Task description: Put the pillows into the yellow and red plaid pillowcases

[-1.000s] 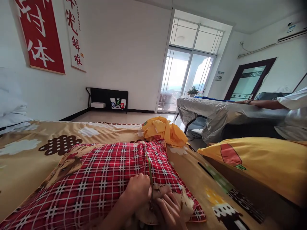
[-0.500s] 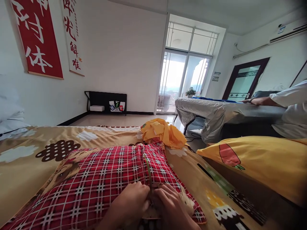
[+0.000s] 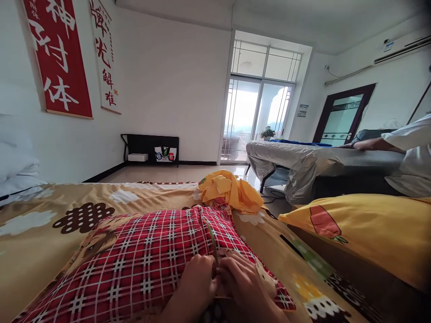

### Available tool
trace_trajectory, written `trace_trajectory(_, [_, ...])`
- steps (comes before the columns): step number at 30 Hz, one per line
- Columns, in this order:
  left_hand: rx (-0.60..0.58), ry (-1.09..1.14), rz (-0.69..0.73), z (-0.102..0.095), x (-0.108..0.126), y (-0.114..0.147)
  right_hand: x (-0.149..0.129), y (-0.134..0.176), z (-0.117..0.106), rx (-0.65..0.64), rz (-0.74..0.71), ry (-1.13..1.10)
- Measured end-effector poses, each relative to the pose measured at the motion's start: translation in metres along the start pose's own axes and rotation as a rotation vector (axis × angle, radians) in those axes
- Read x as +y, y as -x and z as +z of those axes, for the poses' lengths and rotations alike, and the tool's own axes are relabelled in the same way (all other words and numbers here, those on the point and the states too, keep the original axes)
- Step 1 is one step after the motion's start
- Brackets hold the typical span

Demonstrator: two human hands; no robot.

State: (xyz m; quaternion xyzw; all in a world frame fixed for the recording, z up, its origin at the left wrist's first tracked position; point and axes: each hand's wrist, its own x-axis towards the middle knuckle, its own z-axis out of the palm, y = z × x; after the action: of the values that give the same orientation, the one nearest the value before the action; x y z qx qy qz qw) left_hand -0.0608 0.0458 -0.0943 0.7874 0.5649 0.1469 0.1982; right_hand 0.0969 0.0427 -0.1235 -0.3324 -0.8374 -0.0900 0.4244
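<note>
A red plaid pillowcase (image 3: pixel 158 251) with a stuffed, puffed shape lies flat in front of me, its printed animal patches showing near the corners. Down its right part runs a narrow green strip (image 3: pixel 211 234) along a slit or seam, ending between my hands. My left hand (image 3: pixel 198 276) is closed, pinching the fabric just left of that strip. Close beside it, my right hand (image 3: pixel 239 276) has its fingers curled and gripping the cloth on the other side. The fingertips and the exact bit of fabric they hold are partly hidden.
Under the pillowcase spreads a tan patterned sheet (image 3: pixel 27 251). A crumpled yellow cloth (image 3: pixel 229 190) lies just beyond it. To the right, a stuffed yellow pillow (image 3: pixel 373 229) rests on a cardboard box. Farther back, a person's arm (image 3: pixel 373 143) reaches over a silver-covered table (image 3: pixel 296 154).
My hands have come slightly closer together at the lower end of the green strip, both still gripping. The view has tilted up a little, so the room sits lower in the picture.
</note>
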Motion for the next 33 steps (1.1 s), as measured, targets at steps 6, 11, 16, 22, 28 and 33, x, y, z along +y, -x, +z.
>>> trace_trajectory(6, [-0.04, -0.033, 0.028, -0.007, 0.004, 0.0, 0.009, -0.003, 0.01, -0.128, 0.138, 0.014])
trace_trajectory(11, [-0.07, 0.093, 0.107, -0.014, -0.007, 0.002, 0.007, 0.0, 0.016, -0.152, 0.153, 0.04])
trace_trajectory(16, [-0.05, 0.394, 0.184, -0.032, -0.019, 0.006, -0.006, 0.001, 0.001, -0.002, -0.009, 0.059])
trace_trajectory(22, [0.127, 0.377, 0.029, -0.015, -0.009, 0.0, -0.019, -0.002, -0.01, 0.03, -0.192, 0.157])
trace_trajectory(28, [0.21, 0.413, 0.053, -0.003, -0.005, -0.008, -0.019, -0.002, -0.006, 0.058, -0.216, 0.123])
trace_trajectory(33, [0.289, 0.433, 0.085, -0.001, -0.004, -0.011, -0.011, 0.004, 0.0, 0.056, -0.197, 0.093])
